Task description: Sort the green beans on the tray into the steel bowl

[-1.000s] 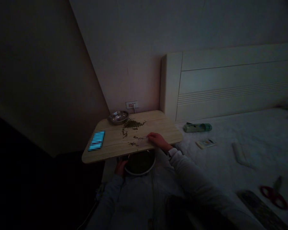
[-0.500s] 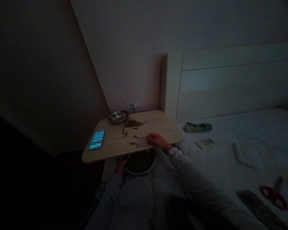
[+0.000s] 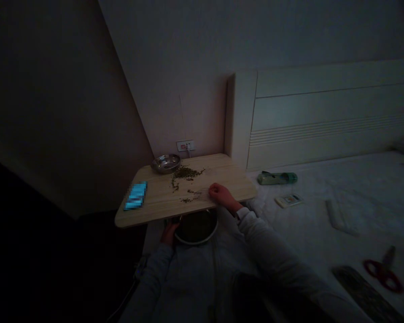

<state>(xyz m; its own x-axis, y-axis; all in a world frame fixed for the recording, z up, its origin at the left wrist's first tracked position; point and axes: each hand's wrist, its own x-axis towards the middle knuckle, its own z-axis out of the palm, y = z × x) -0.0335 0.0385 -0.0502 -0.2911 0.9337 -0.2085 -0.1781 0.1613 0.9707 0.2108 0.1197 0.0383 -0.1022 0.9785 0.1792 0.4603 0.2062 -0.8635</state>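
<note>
My right hand [image 3: 219, 196] is closed just above the right part of a small wooden table [image 3: 158, 204]. A thin, see-through plastic piece [image 3: 204, 194] shows faintly at its fingertips; its exact kind is unclear. Left of it lie a few loose small green grains [image 3: 188, 199], and a larger pile of green grains [image 3: 186, 173] is farther back. Below the table's front edge, my left hand [image 3: 169, 233] grips the left side of a metal bowl [image 3: 195, 242] with dark green contents. Its fingers are partly in shadow.
A shiny steel bowl [image 3: 166, 164] stands at the table's back left, a lit phone [image 3: 135, 196] at its left. On the bed [image 3: 309, 242] lie a green bottle-shaped thing [image 3: 277, 178], a white packet [image 3: 288, 200], red-handled scissors [image 3: 384, 271] and a dark patterned strip [image 3: 365, 291].
My right hand has moved slightly right and back, and the clear plastic has shifted off the front grains. My left hand stays on the bowl.
</note>
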